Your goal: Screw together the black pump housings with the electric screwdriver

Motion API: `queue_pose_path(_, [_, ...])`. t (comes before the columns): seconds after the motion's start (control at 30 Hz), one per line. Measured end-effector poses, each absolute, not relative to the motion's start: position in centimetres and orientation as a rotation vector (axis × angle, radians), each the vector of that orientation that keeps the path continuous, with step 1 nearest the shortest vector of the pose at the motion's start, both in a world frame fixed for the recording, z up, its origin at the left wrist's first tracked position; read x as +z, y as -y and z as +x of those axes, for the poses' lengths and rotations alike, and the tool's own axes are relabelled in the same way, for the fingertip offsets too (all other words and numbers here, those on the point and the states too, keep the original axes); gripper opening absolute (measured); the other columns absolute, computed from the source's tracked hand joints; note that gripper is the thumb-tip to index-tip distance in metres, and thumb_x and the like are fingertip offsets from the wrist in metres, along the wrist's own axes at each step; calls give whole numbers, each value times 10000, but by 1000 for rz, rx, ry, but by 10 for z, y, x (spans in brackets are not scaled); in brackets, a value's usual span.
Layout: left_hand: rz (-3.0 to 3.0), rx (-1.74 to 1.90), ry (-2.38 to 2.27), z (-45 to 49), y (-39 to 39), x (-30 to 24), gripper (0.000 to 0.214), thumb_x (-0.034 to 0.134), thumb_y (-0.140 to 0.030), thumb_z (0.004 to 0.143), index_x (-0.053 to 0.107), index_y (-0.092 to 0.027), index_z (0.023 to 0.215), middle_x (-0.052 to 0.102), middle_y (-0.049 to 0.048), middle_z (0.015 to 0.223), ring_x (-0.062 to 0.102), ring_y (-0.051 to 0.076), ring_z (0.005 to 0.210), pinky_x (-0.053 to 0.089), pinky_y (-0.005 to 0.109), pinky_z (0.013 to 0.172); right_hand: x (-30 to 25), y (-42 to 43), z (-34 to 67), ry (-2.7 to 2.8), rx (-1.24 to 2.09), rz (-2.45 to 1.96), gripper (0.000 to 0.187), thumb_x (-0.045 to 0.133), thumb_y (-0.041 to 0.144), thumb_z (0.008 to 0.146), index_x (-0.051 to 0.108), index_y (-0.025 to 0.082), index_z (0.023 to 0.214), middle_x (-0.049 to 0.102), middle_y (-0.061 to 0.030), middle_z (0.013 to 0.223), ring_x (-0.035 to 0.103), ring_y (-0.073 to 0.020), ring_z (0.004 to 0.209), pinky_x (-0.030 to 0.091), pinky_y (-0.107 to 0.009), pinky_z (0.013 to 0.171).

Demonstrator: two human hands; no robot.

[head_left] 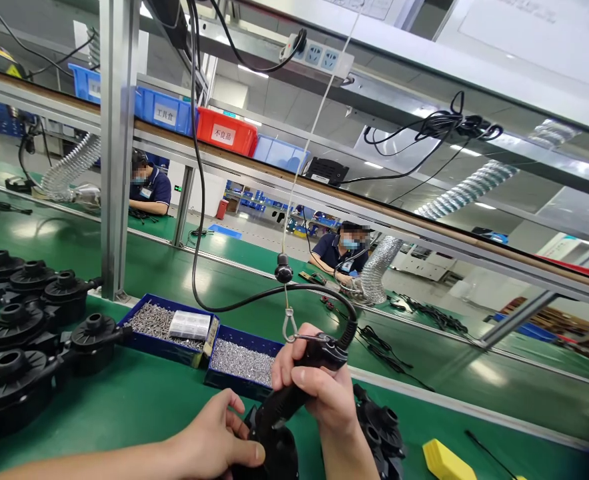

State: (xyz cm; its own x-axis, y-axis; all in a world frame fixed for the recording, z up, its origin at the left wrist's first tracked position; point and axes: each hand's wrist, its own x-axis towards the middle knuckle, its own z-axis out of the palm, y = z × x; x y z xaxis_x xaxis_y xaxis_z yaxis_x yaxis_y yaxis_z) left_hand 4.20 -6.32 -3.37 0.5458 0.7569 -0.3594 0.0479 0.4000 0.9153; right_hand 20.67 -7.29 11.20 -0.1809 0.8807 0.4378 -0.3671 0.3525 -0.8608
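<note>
My right hand [329, 387] is wrapped around a black electric screwdriver [283, 403], which tilts down to the left. Its power cable [269, 291] leaves the top end, and a metal hook [289, 327] on a hanging cord is clipped there. Low in the view, my left hand [217, 433] has its thumb and fingers around a black plastic housing [281, 457] beneath the screwdriver. The tool's tip is hidden, and the housing is partly cut off by the lower edge. Just beyond the hands stand a blue bin of small silver screws [241, 363] and a blue bin of longer screws [149, 320].
Several round black housings [11, 377] stand at left; more black parts [381, 427] lie right of my right forearm. A yellow object [447, 460] is at lower right. A metal post [117, 153] rises at left. Two co-workers [337, 253] sit across the green benches.
</note>
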Motion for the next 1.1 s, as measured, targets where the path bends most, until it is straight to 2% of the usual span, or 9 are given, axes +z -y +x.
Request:
queue_pose_path(0.2, [1087,540,-870,42,64,-34,760,980,-409,567,384,-275,1018,626,-71,858,546,108,643,443,215,449,113,76,202,1300,1236,-571,314,922,344,793,641,229,873,681,13,672,689,-215,618,542,-354,646])
queue_pose_path(0.37, [1090,543,-869,41,64,-33,757,969,-407,574,372,-275,1021,619,-73,864,531,96,619,438,211,448,113,76,199,1307,1236,-559,327,924,337,801,625,226,872,663,31,642,623,-173,528,484,-308,572])
queue_pose_path(0.53, [1107,572,-850,41,66,-33,702,916,-400,600,375,-266,1028,604,-72,875,516,93,635,454,201,440,108,75,197,1373,1231,-497,280,907,319,832,659,224,919,720,-13,690,708,-224,638,547,-346,647])
queue_pose_path(0.6, [1135,587,-838,42,68,-33,651,885,-390,625,386,-264,1023,601,-71,881,501,89,625,456,201,433,103,72,196,1380,1271,-424,277,902,298,821,653,226,919,686,7,657,666,-191,557,500,-294,566])
queue_pose_path(0.67, [1155,594,-831,42,69,-34,613,861,-374,639,398,-262,1024,597,-69,883,496,88,617,457,202,431,99,70,195,1364,1308,-387,281,899,281,806,639,224,896,617,41,613,578,-135,459,396,-233,484])
queue_pose_path(0.77, [1168,589,-828,42,68,-34,592,846,-359,640,416,-258,1034,595,-65,885,490,89,616,461,204,438,95,68,195,1361,1337,-371,293,894,299,792,630,221,892,550,63,590,508,-108,424,330,-210,449])
queue_pose_path(0.87, [1192,584,-819,40,65,-31,585,840,-349,637,435,-252,1047,606,-57,900,478,87,614,451,206,454,92,69,196,1370,1349,-367,311,892,315,787,633,221,933,546,64,591,510,-117,435,339,-210,450])
queue_pose_path(1.0, [1227,573,-790,37,61,-25,570,840,-345,634,460,-242,1046,618,-43,922,453,80,608,426,210,475,86,69,199,1398,1359,-391,322,889,322,774,627,227,936,630,24,636,593,-163,497,458,-264,521])
queue_pose_path(1.1, [1253,553,-781,36,59,-25,564,838,-346,638,474,-240,1055,624,-35,951,451,82,614,416,218,492,84,67,200,1391,1368,-394,332,887,329,758,604,232,903,603,39,615,550,-143,460,424,-249,497])
